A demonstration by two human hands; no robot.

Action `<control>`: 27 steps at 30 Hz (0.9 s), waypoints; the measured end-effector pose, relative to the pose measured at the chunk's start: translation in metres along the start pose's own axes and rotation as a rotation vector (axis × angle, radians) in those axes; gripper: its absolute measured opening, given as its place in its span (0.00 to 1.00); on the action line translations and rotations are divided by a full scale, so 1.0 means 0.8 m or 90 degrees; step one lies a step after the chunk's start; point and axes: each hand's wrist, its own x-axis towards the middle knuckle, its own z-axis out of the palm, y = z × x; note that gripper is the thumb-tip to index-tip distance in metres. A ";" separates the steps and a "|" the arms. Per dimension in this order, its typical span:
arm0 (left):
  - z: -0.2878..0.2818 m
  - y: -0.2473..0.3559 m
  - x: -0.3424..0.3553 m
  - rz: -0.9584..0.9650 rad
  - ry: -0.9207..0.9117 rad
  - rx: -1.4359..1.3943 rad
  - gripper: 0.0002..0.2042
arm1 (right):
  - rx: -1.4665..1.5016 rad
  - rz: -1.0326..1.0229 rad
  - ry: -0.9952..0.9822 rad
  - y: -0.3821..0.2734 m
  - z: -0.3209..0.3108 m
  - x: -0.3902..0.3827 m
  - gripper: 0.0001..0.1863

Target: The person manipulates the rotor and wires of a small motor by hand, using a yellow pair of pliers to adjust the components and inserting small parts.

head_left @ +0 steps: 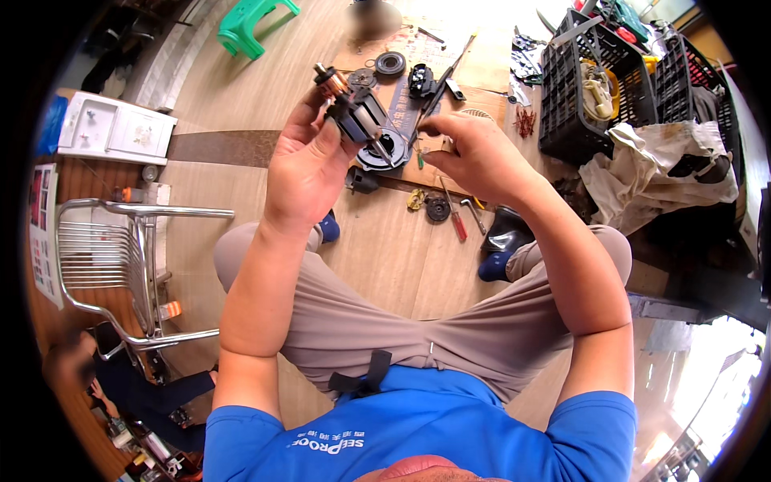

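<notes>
My left hand (305,161) is closed on a motor armature (357,119) with a copper-ringed top and a metal shaft that slants downward. Below the shaft lies a round dark housing (383,157) on a cardboard sheet (361,44). My right hand (470,153) hovers just right of the armature, with thumb and bent forefinger apart and nothing visible between them. Around both hands lie a black ring (390,65), a black brush holder (421,80), a long dark rod (442,80) and a small green-handled screwdriver (420,160).
Red-handled screwdriver (459,225) and small parts lie before my blue-socked feet. A green stool (245,24) stands at back left, a metal chair (136,241) at left. Black crates (578,88) with cloths fill the right. Another person (144,394) is at lower left.
</notes>
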 end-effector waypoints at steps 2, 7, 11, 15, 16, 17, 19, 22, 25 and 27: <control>0.000 -0.004 -0.003 -0.001 -0.054 0.054 0.22 | 0.167 0.001 -0.017 -0.013 -0.010 0.003 0.17; 0.001 -0.016 -0.011 0.004 -0.126 0.097 0.25 | 0.418 0.025 0.012 -0.016 0.010 0.008 0.14; 0.006 -0.016 -0.011 -0.039 -0.110 0.042 0.26 | 0.446 0.002 0.070 -0.006 0.024 0.010 0.11; 0.005 -0.014 -0.013 -0.072 -0.098 0.046 0.26 | 0.166 -0.032 0.114 -0.022 -0.001 0.004 0.07; 0.005 -0.014 -0.014 -0.072 -0.096 0.047 0.26 | 0.168 -0.032 0.113 -0.021 -0.001 0.004 0.07; 0.006 -0.014 -0.013 -0.066 -0.101 0.045 0.26 | 0.138 -0.051 0.151 -0.021 -0.002 0.003 0.06; 0.009 -0.014 -0.013 -0.061 -0.107 0.043 0.26 | 0.108 -0.070 0.191 -0.020 -0.005 0.003 0.05; 0.012 -0.015 -0.011 -0.060 -0.108 0.086 0.25 | 0.110 -0.093 0.201 -0.019 -0.017 0.001 0.04; 0.017 -0.015 -0.008 -0.023 -0.050 0.204 0.25 | 0.091 -0.103 0.169 -0.019 -0.026 -0.002 0.04; 0.014 -0.016 -0.007 -0.005 -0.011 0.310 0.24 | 0.103 -0.105 0.115 -0.021 -0.029 -0.005 0.04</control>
